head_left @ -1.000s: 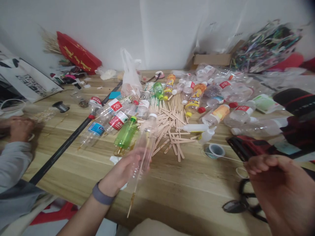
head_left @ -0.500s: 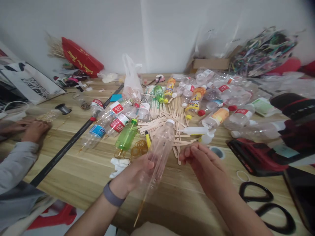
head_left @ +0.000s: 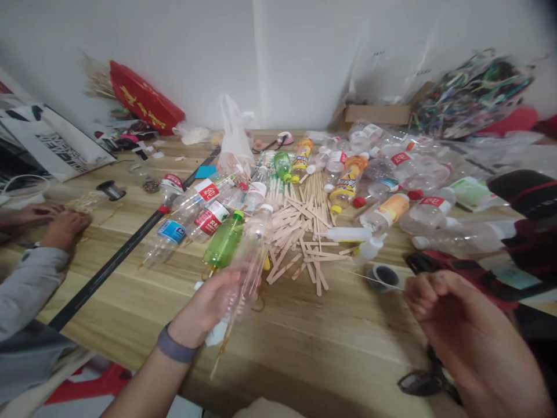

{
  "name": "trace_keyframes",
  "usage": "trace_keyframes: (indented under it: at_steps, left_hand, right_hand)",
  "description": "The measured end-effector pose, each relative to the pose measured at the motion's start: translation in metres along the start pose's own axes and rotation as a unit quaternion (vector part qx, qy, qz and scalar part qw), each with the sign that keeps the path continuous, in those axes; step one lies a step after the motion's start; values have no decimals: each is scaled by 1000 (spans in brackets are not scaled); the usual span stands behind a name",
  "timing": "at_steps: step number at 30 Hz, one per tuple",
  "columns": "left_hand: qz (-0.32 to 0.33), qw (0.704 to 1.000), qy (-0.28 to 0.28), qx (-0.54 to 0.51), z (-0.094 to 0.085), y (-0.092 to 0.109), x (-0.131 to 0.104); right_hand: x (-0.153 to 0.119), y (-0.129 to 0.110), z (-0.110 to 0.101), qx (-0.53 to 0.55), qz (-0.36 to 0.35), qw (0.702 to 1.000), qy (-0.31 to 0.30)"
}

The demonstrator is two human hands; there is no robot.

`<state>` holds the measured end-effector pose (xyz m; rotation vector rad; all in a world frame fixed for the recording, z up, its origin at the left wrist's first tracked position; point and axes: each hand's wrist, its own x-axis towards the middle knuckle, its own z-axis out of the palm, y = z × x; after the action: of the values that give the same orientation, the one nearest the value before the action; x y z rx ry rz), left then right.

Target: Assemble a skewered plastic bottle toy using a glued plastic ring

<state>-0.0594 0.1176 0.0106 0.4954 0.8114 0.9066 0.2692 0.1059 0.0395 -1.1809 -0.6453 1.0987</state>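
Observation:
My left hand [head_left: 217, 296] is wrapped round a clear plastic bottle [head_left: 250, 255] with a white cap, tilted with its cap away from me. A thin brownish stick [head_left: 220, 354] runs along the bottle and juts out past its bottom. Off to the right, my right hand [head_left: 439, 307] is closed in a pinch on a thin pale strand [head_left: 378, 281], which stretches leftward over a roll of tape [head_left: 383, 276]. A green bottle [head_left: 224, 239] lies just beyond my left hand. Wooden craft sticks [head_left: 296, 232] are heaped ahead of the bottle.
Many empty bottles [head_left: 400, 159] crowd the back right. Black scissors [head_left: 420, 383] lie partly under my right arm. A white glue bottle [head_left: 369, 248] sits by the sticks. A black bar [head_left: 108, 267] crosses the left side, beyond which another person's hands [head_left: 65, 223] work.
My right hand has swung right, away from the bottle, with the pale strand now showing. My left hand and the bottle have shifted a little left.

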Motion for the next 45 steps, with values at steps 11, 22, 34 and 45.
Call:
trace_keyframes:
  at_steps: [11, 22, 34, 45]
  left_hand:
    - [-31, 997, -65, 31, 16, -11, 5]
    - [-37, 983, -132, 122, 35, -16, 2]
    - [-20, 998, -44, 39, 6, 4, -7]
    - [-20, 995, -67, 70, 16, 5, -9]
  right_hand:
    - [-13, 6, 33, -4, -46, 996, -81]
    - [-26, 33, 69, -33, 0, 967, -254]
    - [-15, 15, 7, -90, -63, 986, -124]
    - [-11, 13, 12, -246, -121, 962, -23]
